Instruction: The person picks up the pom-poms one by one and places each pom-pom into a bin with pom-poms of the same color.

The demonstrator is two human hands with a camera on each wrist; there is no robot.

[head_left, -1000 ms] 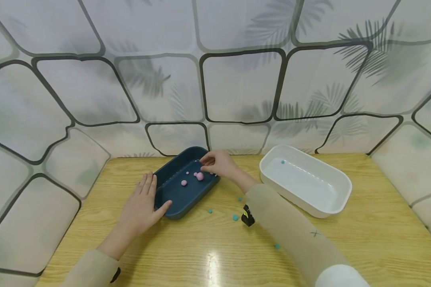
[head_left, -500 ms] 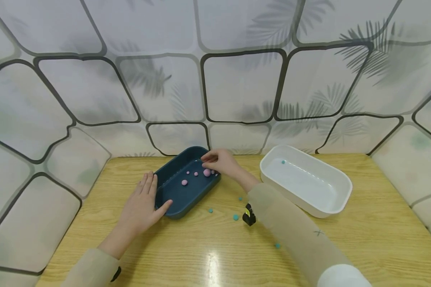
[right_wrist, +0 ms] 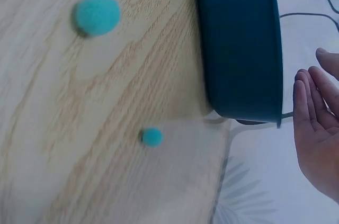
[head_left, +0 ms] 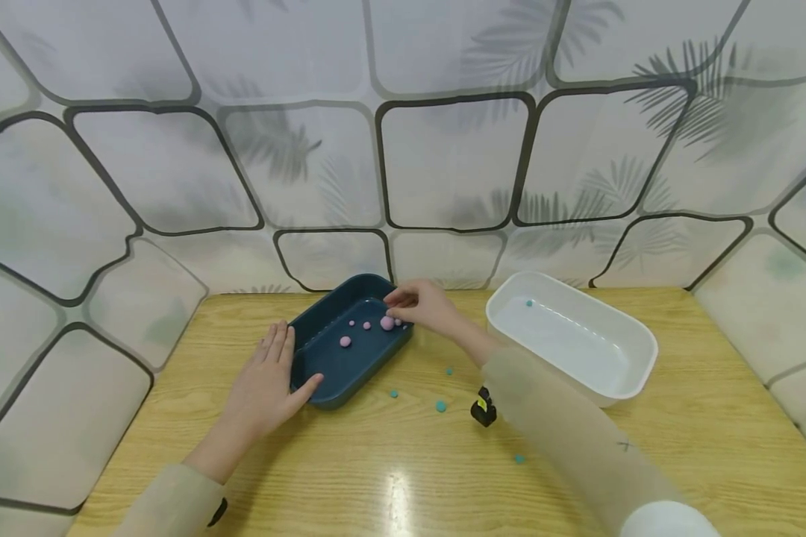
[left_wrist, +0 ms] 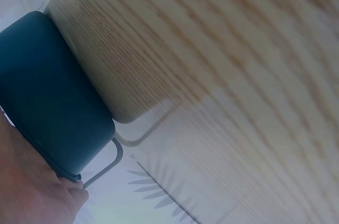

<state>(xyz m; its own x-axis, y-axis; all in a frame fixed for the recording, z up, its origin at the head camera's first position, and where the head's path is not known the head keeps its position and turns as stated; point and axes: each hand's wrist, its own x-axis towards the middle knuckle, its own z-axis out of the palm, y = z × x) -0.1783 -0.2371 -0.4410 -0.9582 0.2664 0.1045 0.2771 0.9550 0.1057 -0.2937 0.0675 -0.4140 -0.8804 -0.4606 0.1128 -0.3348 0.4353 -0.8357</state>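
In the head view, the largest pink ball (head_left: 386, 323) has been shifted within the past second toward the right corner of the blue tray (head_left: 336, 373), and a smaller one is now left apart from it. The right hand (head_left: 426, 306) has since been drawn slightly outward over that corner. For the work in hand, the visible pink balls seem regrouped rather than removed. The left hand (head_left: 258, 384) is kept flat along the tray's left edge, fingers straight, thumb over the near edge. One teal ball (head_left: 529, 303) is seen at the far-left end of the white tray (head_left: 571, 350), by the worktop's far edge.

In the left wrist view, the left hand is shown touching the blue tray's rim.

In the right wrist view, the right thumb and loosely bent fingers are held apart; nothing gripped can be made out.
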